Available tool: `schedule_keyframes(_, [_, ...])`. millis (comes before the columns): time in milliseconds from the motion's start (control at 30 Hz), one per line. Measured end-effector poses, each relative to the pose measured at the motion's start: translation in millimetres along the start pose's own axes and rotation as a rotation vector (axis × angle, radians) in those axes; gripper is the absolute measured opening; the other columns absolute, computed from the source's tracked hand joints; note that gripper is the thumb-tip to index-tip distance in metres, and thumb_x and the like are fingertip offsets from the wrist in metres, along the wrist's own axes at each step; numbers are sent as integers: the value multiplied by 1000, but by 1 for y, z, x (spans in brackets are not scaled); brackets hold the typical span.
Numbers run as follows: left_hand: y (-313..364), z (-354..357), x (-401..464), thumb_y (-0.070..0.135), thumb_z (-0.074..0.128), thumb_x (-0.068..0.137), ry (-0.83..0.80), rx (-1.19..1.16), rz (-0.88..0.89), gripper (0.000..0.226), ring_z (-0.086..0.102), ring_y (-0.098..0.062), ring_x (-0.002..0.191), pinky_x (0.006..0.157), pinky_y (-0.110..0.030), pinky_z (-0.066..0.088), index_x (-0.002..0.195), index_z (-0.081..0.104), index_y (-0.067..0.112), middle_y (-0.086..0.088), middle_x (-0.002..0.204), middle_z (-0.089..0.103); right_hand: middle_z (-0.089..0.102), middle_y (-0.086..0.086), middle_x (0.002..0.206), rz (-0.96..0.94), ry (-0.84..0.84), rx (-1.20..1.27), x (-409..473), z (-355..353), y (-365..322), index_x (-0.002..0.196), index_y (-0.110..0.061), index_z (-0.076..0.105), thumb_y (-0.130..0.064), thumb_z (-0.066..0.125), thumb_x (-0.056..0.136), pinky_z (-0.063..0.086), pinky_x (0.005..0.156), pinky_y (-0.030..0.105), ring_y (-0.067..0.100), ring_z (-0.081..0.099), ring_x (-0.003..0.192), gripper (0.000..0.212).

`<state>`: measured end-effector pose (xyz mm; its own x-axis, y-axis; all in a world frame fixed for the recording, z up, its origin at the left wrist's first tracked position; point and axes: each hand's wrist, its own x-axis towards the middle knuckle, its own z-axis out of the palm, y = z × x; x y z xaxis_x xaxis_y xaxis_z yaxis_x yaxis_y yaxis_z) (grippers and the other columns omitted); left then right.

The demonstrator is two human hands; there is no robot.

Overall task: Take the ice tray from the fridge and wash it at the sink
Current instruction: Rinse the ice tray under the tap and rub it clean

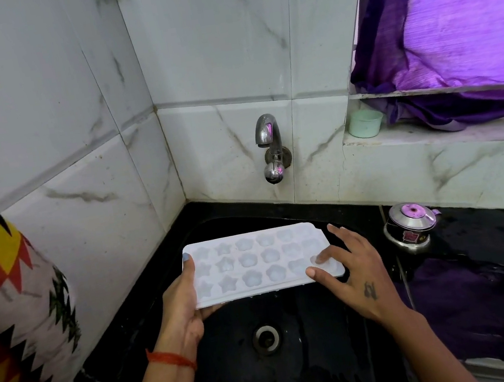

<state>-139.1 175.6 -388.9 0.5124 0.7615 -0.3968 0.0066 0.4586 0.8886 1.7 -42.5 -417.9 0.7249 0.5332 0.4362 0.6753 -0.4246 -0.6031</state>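
Ice tray (262, 263), one unit, over sink (320, 361): I see my left hand (182, 311) gripping its 9 o'clock end; right hand (353, 274), fingers spread, touches its 3 o'clock corner.

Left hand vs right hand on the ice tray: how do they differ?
The left hand grips the ice tray at its short end, thumb on top; the right hand rests spread, straight fingers on the opposite corner. The left wrist has a red thread; the right hand has a small tattoo. Both touch the tray above the sink.
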Motion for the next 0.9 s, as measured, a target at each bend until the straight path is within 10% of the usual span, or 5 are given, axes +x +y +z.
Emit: schedule_keyframes(900, [-2, 2, -2, 47, 53, 90, -12, 0, -9, 37, 67, -26, 80, 63, -40, 54, 90, 64, 12, -10, 88, 70, 42, 2, 146, -102, -67, -104, -2, 15, -14, 84, -31, 68, -83, 32, 76, 12, 114, 50, 25, 29, 140, 64])
